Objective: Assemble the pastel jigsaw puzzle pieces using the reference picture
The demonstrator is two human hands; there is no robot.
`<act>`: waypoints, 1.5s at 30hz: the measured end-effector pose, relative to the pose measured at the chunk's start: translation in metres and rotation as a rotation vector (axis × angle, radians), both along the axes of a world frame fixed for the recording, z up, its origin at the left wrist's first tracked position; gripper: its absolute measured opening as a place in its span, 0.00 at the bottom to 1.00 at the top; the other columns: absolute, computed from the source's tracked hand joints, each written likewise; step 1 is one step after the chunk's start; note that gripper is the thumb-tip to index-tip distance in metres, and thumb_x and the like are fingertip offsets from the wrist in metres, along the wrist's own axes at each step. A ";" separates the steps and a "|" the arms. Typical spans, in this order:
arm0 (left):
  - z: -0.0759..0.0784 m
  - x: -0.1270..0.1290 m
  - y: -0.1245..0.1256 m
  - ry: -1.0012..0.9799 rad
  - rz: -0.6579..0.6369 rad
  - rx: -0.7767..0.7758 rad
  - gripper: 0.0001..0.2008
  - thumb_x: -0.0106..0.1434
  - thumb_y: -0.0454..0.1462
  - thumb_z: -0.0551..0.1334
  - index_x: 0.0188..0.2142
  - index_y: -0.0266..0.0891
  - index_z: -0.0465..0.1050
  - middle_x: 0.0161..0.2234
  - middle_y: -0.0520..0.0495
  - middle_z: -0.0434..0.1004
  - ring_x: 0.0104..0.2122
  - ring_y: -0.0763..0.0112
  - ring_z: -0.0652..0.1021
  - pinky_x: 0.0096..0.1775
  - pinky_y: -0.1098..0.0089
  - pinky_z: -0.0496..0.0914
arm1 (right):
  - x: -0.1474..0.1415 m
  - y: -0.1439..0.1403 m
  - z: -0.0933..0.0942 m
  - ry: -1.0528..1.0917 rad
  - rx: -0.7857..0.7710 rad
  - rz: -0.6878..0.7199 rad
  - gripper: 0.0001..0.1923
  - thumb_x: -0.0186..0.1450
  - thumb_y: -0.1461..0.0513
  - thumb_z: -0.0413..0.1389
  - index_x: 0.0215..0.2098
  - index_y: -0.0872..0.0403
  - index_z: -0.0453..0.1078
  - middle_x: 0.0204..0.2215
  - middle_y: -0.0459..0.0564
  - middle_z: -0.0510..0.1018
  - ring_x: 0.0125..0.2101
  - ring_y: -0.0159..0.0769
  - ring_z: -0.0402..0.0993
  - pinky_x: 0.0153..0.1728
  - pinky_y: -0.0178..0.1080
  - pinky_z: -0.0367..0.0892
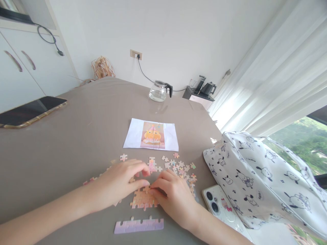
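Peach-orange joined jigsaw pieces (143, 200) are lying on the grey-brown table (76, 146). At their eleven o'clock, the bare left hand (127, 175) is arching, grip apart; at three, the bare right hand (173, 195) is covering their edge, and I cannot tell whether its grip is pinching anything. At six, a lilac knobbed jigsaw strip (139, 225) is lying.

Right hand (171, 194) touches orange puzzle section (143, 200); left hand (125, 178) just beside. Glass pot (157, 93): near tabletop (99, 112) far edge.
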State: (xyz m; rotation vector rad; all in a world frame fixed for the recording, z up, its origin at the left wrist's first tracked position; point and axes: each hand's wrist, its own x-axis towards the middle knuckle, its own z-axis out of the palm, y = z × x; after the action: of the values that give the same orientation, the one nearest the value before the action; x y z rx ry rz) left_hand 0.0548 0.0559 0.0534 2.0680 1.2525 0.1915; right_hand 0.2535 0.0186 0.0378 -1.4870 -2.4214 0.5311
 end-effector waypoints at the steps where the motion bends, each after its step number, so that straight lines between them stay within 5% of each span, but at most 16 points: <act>1: 0.001 -0.002 0.000 0.026 -0.032 0.029 0.07 0.67 0.44 0.57 0.40 0.47 0.70 0.40 0.53 0.74 0.41 0.63 0.75 0.41 0.67 0.65 | 0.000 0.000 -0.001 -0.004 0.000 -0.002 0.06 0.65 0.67 0.60 0.32 0.52 0.78 0.32 0.48 0.78 0.36 0.38 0.74 0.35 0.36 0.66; 8: 0.019 0.002 -0.012 0.314 -0.253 0.088 0.11 0.55 0.31 0.69 0.39 0.43 0.76 0.40 0.46 0.76 0.43 0.53 0.76 0.44 0.58 0.64 | 0.001 0.000 -0.007 0.002 0.018 -0.008 0.06 0.64 0.68 0.60 0.32 0.52 0.78 0.32 0.48 0.78 0.35 0.37 0.74 0.33 0.36 0.66; 12: 0.022 0.005 -0.025 0.519 -0.345 0.201 0.13 0.56 0.35 0.71 0.41 0.43 0.77 0.41 0.47 0.78 0.43 0.54 0.77 0.44 0.59 0.66 | 0.002 -0.001 -0.008 0.018 0.049 -0.010 0.05 0.63 0.68 0.61 0.31 0.53 0.78 0.31 0.47 0.77 0.34 0.37 0.74 0.33 0.35 0.66; 17: 0.006 -0.004 -0.040 0.418 -0.334 0.452 0.16 0.55 0.45 0.72 0.42 0.48 0.77 0.37 0.55 0.79 0.37 0.62 0.77 0.40 0.64 0.65 | 0.009 -0.001 -0.008 0.048 0.168 0.047 0.06 0.61 0.69 0.62 0.32 0.52 0.78 0.29 0.46 0.76 0.31 0.35 0.73 0.30 0.34 0.64; 21: -0.003 -0.006 -0.047 0.410 -0.361 0.403 0.24 0.52 0.54 0.71 0.43 0.43 0.77 0.40 0.50 0.80 0.40 0.60 0.77 0.41 0.64 0.66 | 0.015 -0.001 -0.004 0.020 0.334 0.201 0.06 0.62 0.67 0.62 0.36 0.51 0.77 0.28 0.45 0.74 0.29 0.34 0.69 0.25 0.34 0.59; 31: -0.014 -0.006 -0.047 0.432 -0.393 0.462 0.21 0.53 0.51 0.70 0.40 0.40 0.78 0.38 0.47 0.79 0.37 0.61 0.76 0.39 0.65 0.64 | 0.011 -0.005 -0.002 -0.065 0.500 0.263 0.07 0.60 0.61 0.66 0.30 0.54 0.74 0.26 0.44 0.72 0.25 0.34 0.64 0.22 0.37 0.54; 45: -0.001 0.006 -0.047 0.599 -0.450 0.366 0.21 0.57 0.49 0.68 0.43 0.37 0.78 0.44 0.39 0.80 0.42 0.56 0.77 0.40 0.62 0.67 | 0.012 -0.004 -0.004 -0.124 0.563 0.347 0.10 0.60 0.63 0.66 0.25 0.54 0.69 0.24 0.44 0.69 0.25 0.34 0.61 0.21 0.38 0.51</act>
State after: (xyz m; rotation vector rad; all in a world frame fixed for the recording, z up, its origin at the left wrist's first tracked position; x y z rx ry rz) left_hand 0.0607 0.0090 0.0523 2.7945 1.0827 -0.4716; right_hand 0.2659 0.0147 0.0340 -0.8970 -2.6294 -0.1908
